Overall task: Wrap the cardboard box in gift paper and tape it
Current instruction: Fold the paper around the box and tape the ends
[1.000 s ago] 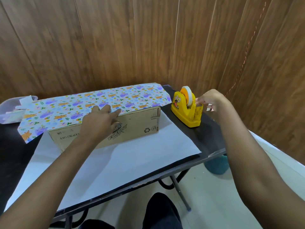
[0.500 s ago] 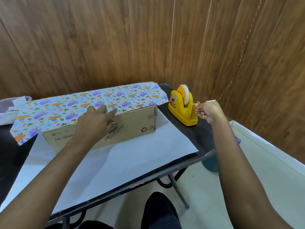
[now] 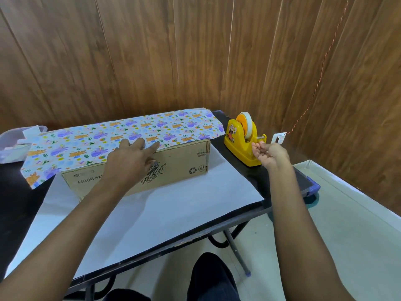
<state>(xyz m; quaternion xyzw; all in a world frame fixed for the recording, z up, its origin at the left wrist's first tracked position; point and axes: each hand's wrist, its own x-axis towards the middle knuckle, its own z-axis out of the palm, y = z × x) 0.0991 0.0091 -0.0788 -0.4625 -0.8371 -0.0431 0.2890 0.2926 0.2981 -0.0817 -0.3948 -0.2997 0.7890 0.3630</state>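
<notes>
A long cardboard box (image 3: 180, 168) lies on the white reverse side of the gift paper (image 3: 162, 216). The printed far flap (image 3: 97, 140) is folded over the box's top. My left hand (image 3: 130, 161) presses that flap down at the front top edge with straight fingers. My right hand (image 3: 271, 154) is just right of the yellow tape dispenser (image 3: 238, 148), beside its cutter. Its fingers are curled and pinch the end of the tape; the clear strip itself hardly shows. The tape roll (image 3: 247, 126) sits in the dispenser.
The black table (image 3: 13, 192) stands in a corner of wood-panelled walls. A clear plastic container (image 3: 10, 146) sits at its far left. A twisted copper wire (image 3: 314, 83) runs down the right wall. A white ledge (image 3: 351, 213) lies right of the table.
My right hand has come off the far side of the dispenser and drawn back toward me and to the right. My left hand has stayed pressed on the paper over the box.
</notes>
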